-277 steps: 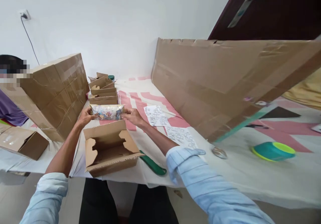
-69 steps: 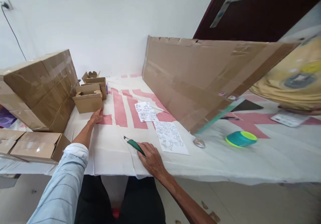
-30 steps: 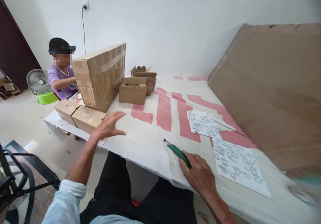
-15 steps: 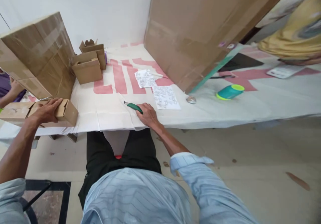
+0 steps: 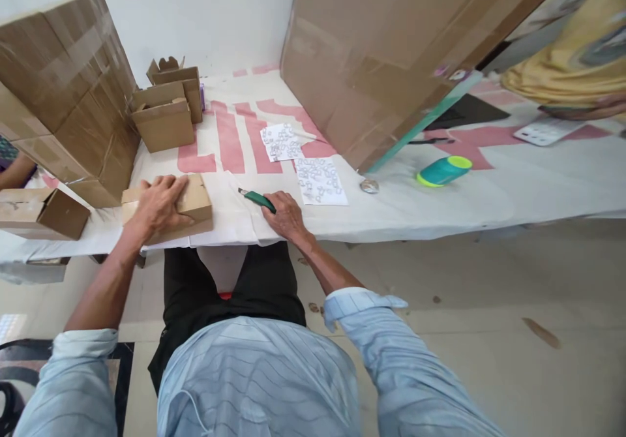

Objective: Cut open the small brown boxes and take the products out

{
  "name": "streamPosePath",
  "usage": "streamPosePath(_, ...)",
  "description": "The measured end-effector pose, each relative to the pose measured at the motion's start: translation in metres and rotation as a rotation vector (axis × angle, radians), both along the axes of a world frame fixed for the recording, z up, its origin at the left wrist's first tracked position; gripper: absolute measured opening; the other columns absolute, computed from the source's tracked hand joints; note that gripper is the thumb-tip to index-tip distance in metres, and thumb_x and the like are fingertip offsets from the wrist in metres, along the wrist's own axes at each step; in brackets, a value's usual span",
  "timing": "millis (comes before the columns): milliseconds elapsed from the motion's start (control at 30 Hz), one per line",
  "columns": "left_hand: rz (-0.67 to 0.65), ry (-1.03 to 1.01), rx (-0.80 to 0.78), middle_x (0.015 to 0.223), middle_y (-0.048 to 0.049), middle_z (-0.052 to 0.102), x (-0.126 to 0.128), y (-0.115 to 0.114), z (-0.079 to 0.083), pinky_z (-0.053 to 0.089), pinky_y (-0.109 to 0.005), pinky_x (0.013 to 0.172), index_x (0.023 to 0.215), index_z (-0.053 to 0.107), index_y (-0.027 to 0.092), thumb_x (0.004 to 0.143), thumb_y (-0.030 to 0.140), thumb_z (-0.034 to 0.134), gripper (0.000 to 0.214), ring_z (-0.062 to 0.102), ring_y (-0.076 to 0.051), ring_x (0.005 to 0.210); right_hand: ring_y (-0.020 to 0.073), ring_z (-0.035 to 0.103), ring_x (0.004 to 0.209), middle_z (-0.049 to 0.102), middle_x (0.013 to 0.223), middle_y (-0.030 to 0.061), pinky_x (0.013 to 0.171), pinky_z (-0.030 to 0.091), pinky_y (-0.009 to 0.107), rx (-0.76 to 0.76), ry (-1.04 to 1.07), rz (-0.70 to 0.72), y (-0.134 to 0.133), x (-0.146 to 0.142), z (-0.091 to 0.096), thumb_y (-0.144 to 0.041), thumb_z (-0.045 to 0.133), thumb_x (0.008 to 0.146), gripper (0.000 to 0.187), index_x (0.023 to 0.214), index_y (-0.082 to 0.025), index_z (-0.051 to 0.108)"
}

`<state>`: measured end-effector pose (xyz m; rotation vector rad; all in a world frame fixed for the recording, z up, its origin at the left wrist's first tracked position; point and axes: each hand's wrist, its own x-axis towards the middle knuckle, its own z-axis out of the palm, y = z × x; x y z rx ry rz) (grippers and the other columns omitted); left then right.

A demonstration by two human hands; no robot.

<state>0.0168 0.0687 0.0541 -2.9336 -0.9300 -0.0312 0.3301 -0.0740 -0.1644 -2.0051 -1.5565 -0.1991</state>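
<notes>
Left fingers: Yours were spread over the small cardboard box and seemed to hold it from above; had they relaxed, the box could have swung under any push.
Right fingers: They were closed round the rear of the green knife, low over the surface.
Small box: It sat at the near edge of the surface, in front of your lap; a tug toward you could have tipped it off.
Knife blade: It stuck out bare, aimed toward the box and your left hand, though well apart from both; a slip in that direction would have been the worst risk.
Box contents: You could not see inside, so too deep a cut might have nicked something hidden.
Cloth: Creases ran between knife and box; a snagged point could have torn it or dragged the box.
Papers: One lay just beyond your right hand, where a careless sweep could have shifted it.
Stack of boxes: It stood close behind the small box; a hard shove away from you might have knocked it.
</notes>
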Motion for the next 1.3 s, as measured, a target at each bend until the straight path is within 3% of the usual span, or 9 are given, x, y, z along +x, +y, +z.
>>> streamPosePath(100, -0.026, -0.082, -0.057, 0.154, -0.0221, 0.059, 0.027, -0.020, -0.007, 0.036, -0.066, 0.117, 0.161, 0.047, 0.022, 0.080, 0.061, 0.088, 0.099, 0.053, -0.047, 0.140, 0.0325, 0.055, 0.104, 0.068, 0.107, 0.0154, 0.097, 0.047, 0.045, 0.004, 0.006, 0.008, -0.002, 0.001, 0.000, -0.025, 0.053, 0.099, 0.032, 0.125, -0.016, 0.070)
streamPosePath(167, -0.069, -0.165, -0.112, 0.162, -0.0216, 0.052, 0.025, -0.020, -0.008, 0.035, -0.066, 0.119, 0.164, 0.042, 0.023, 0.086, 0.069, 0.080, 0.098, 0.049, -0.047, 0.147, 0.0330, 0.055, 0.105, 0.068, 0.109, 0.0157, 0.098, 0.047, 0.046, 0.006, 0.016, 0.015, -0.004, 0.002, -0.001, -0.025, 0.055, 0.099, 0.032, 0.126, -0.016, 0.070)
streamPosePath(333, -0.025, -0.458, -0.215, 0.175, -0.0172, 0.037, -0.038, 0.011, -0.009, 0.026, -0.070, 0.128, 0.168, 0.035, 0.027, 0.083, 0.087, 0.071, 0.111, 0.034, -0.044, 0.162, 0.0349, 0.055, 0.107, 0.067, 0.111, 0.0168, 0.100, 0.047, 0.049, 0.001, 0.039, 0.002, -0.009, 0.007, -0.004, -0.027, 0.056, 0.099, 0.034, 0.128, -0.016, 0.069)
streamPosePath(467, 0.078, -0.616, -0.495, 0.179, -0.0198, 0.029, -0.087, 0.029, -0.037, 0.041, -0.064, 0.123, 0.174, 0.018, 0.030, 0.070, 0.092, 0.077, 0.135, 0.030, -0.045, 0.165, 0.0346, 0.056, 0.107, 0.068, 0.110, 0.0162, 0.100, 0.047, 0.049, -0.003, 0.038, 0.005, -0.011, 0.007, -0.005, -0.026, 0.055, 0.098, 0.033, 0.126, -0.017, 0.070)
streamPosePath(567, 0.082, -0.699, -0.760, 0.181, -0.0218, 0.025, -0.097, 0.024, -0.066, 0.046, -0.061, 0.122, 0.176, 0.003, 0.032, 0.062, 0.097, 0.077, 0.151, 0.032, -0.045, 0.165, 0.0336, 0.057, 0.103, 0.068, 0.106, 0.0151, 0.099, 0.048, 0.048, 0.012, 0.014, 0.004, -0.011, 0.004, -0.004, -0.025, 0.054, 0.097, 0.032, 0.123, -0.018, 0.071)
streamPosePath(633, 0.091, -0.762, -0.836, 0.182, -0.0203, 0.023, -0.095, 0.017, -0.080, 0.044, -0.061, 0.125, 0.177, 0.001, 0.032, 0.060, 0.092, 0.083, 0.155, 0.030, -0.044, 0.166, 0.0331, 0.058, 0.101, 0.068, 0.104, 0.0147, 0.097, 0.049, 0.047, 0.042, 0.000, 0.010, -0.011, 0.003, -0.006, -0.026, 0.055, 0.096, 0.031, 0.121, -0.018, 0.072)
streamPosePath(767, 0.163, -0.874, -0.864, 0.181, -0.0175, 0.029, -0.086, 0.001, -0.090, 0.044, -0.057, 0.126, 0.177, 0.009, 0.030, 0.065, 0.076, 0.090, 0.146, 0.031, -0.042, 0.166, 0.0326, 0.059, 0.098, 0.070, 0.103, 0.0139, 0.093, 0.051, 0.047, 0.091, -0.003, 0.031, -0.011, 0.004, -0.012, -0.027, 0.056, 0.095, 0.032, 0.121, -0.019, 0.073)
streamPosePath(1033, 0.218, -1.050, -0.874, 0.177, -0.0162, 0.036, -0.079, -0.021, -0.111, 0.045, -0.053, 0.122, 0.172, 0.026, 0.030, 0.059, 0.049, 0.099, 0.136, 0.034, -0.041, 0.164, 0.0304, 0.062, 0.097, 0.071, 0.101, 0.0122, 0.093, 0.053, 0.046, 0.138, -0.045, 0.063, -0.013, 0.007, -0.018, -0.031, 0.055, 0.096, 0.030, 0.118, -0.020, 0.073)
streamPosePath(1300, 0.203, -1.110, -0.759, 0.171, -0.0180, 0.043, -0.062, -0.042, -0.112, 0.046, -0.052, 0.118, 0.162, 0.036, 0.027, 0.060, 0.053, 0.098, 0.122, 0.042, -0.041, 0.157, 0.0307, 0.064, 0.099, 0.073, 0.104, 0.0129, 0.094, 0.054, 0.047, 0.151, -0.045, 0.076, -0.015, 0.010, -0.023, -0.034, 0.056, 0.096, 0.031, 0.117, -0.019, 0.072)
